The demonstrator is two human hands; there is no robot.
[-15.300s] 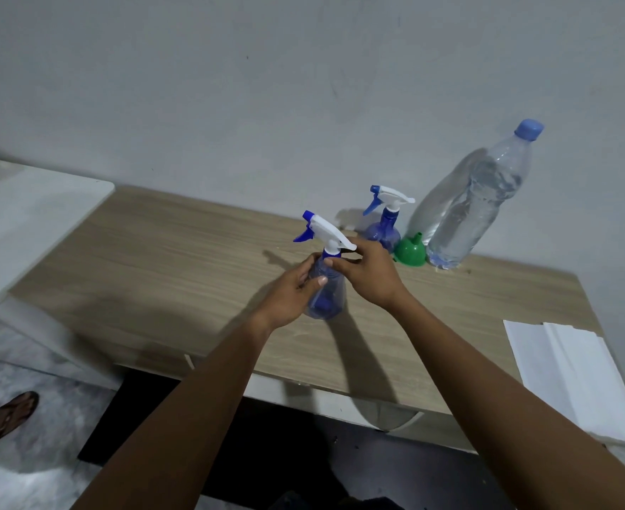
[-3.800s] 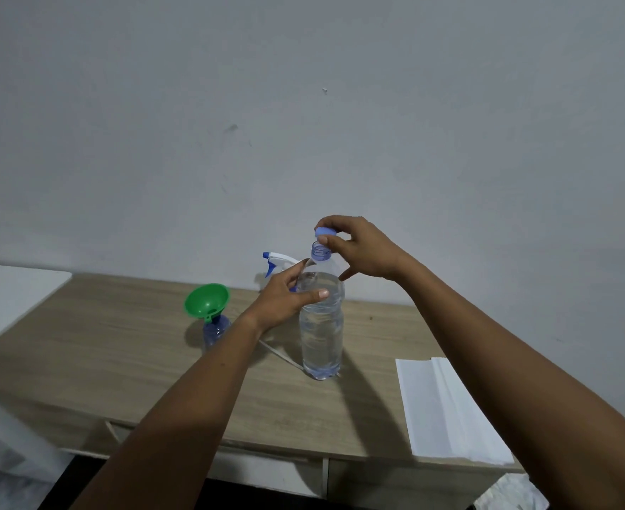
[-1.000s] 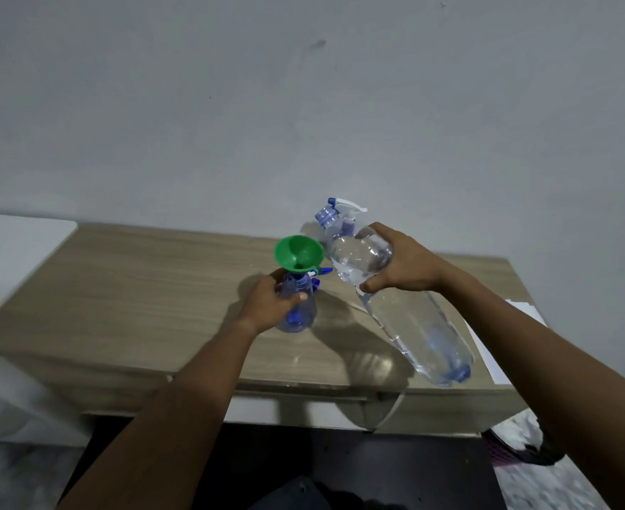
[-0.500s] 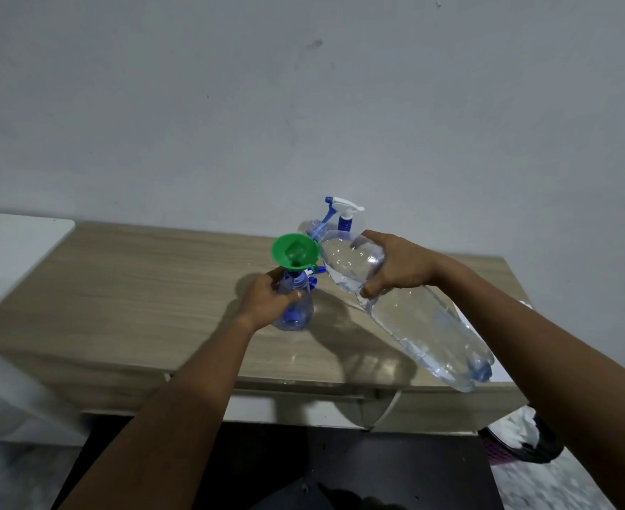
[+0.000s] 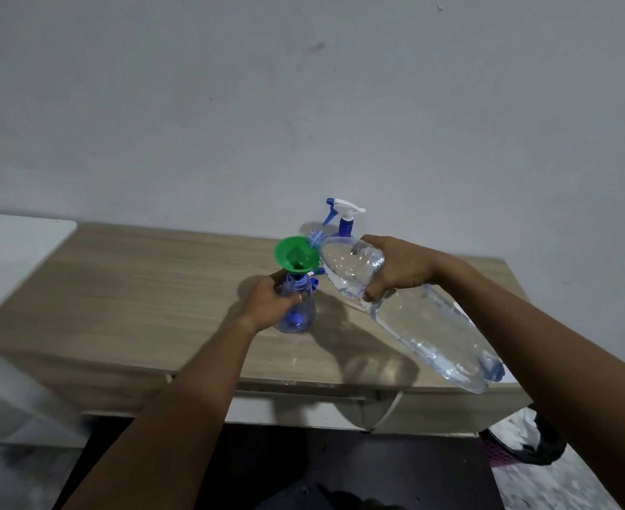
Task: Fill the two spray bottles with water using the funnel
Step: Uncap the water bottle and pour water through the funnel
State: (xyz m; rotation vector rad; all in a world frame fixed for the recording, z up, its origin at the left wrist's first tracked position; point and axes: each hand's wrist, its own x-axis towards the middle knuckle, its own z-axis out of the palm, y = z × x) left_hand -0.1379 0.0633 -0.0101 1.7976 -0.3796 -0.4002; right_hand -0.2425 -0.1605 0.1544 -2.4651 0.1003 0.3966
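A small blue spray bottle point(image 5: 296, 314) stands on the wooden table point(image 5: 138, 288) with its spray head off and a green funnel point(image 5: 296, 254) in its neck. My left hand point(image 5: 270, 301) grips this bottle's shoulder. My right hand point(image 5: 395, 268) holds a large clear water bottle point(image 5: 425, 325), uncapped and tipped down to the left, with its mouth at the funnel's right rim. A second spray bottle point(image 5: 344, 219), with its white and blue trigger head on, stands behind, partly hidden by the water bottle.
A white surface point(image 5: 9, 248) adjoins the table on the left. The grey wall point(image 5: 303, 104) runs right behind the table. A dark bin with white waste point(image 5: 521, 439) sits on the floor at the lower right. The removed spray head point(image 5: 315, 277) lies behind the funnel bottle.
My right hand has tipped the water bottle further, its base rising and its mouth dropping to the funnel's rim. My left hand keeps its hold on the spray bottle.
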